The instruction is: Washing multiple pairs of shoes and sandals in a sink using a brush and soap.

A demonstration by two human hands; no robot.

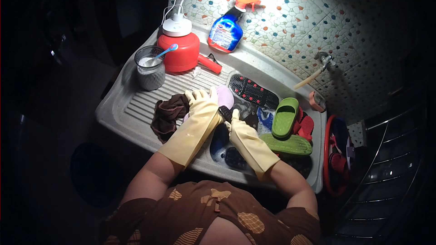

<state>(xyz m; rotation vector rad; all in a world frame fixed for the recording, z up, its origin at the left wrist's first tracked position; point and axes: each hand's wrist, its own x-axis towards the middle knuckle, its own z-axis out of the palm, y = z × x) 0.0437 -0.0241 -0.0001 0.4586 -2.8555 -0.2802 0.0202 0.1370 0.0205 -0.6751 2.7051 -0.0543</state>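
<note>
Both my hands wear pale yellow rubber gloves over the sink. My left hand [200, 102] lies across a lilac slipper [225, 97], its fingers reaching over the far side; the slipper's middle is hidden under the glove. My right hand [240, 129] is closed, thumb up, beside a small dark thing [224, 112] between the two gloves, too covered to name. A crumpled dark brown cloth [170, 114] lies against my left glove. Right of my hands are a black sole with red dots [253, 91], a green slipper [286, 117] and another green slipper [290, 145].
The grey stone sink [119, 125] has a ribbed drainboard carrying a glass jar [151, 75] of white powder with a blue spoon and a red container [179, 52]. A blue spray bottle [225, 31] stands on the back ledge. A tap [325, 59] juts from the tiled wall.
</note>
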